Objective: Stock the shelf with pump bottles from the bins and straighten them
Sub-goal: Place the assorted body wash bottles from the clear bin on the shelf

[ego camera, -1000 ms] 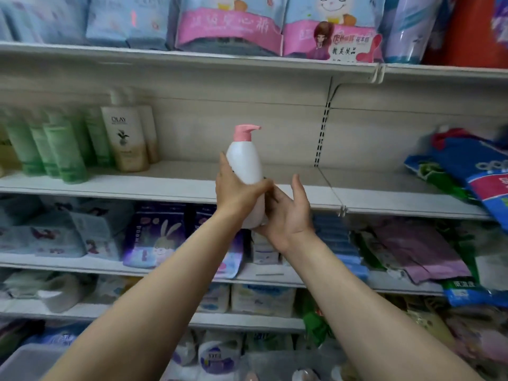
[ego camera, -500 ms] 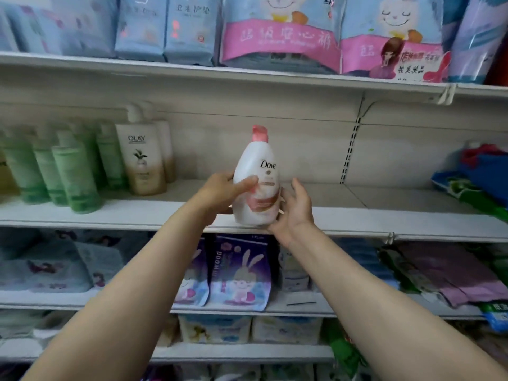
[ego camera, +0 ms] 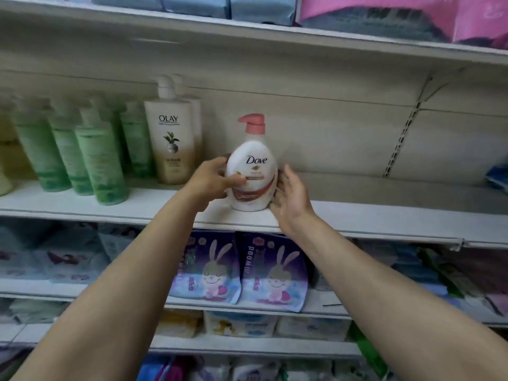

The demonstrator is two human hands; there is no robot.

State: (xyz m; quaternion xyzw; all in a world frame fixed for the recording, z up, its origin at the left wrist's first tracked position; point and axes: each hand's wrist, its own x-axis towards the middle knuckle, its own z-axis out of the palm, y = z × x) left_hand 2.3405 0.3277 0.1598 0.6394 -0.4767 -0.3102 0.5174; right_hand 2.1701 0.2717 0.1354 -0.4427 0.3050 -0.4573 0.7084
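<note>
A white Dove pump bottle (ego camera: 251, 171) with a pink pump stands upright on the white middle shelf (ego camera: 357, 213), label facing me and spout pointing left. My left hand (ego camera: 213, 182) grips its left side, thumb across the front and fingers behind. My right hand (ego camera: 288, 196) lies against the bottle's right side with fairly straight fingers. To the left stand a beige Olay pump bottle (ego camera: 171, 138), with another behind it, and several green bottles (ego camera: 96, 158).
The shelf right of the Dove bottle is bare up to a blue package (ego camera: 497, 177) at the far right. Purple rabbit-print packs (ego camera: 272, 270) hang on the shelf below. Packaged goods fill the top shelf (ego camera: 275, 31) and the lower shelves.
The bottle went from held in the air, back facing me, to standing on the shelf with its label forward. The view has moved closer and tilted up.
</note>
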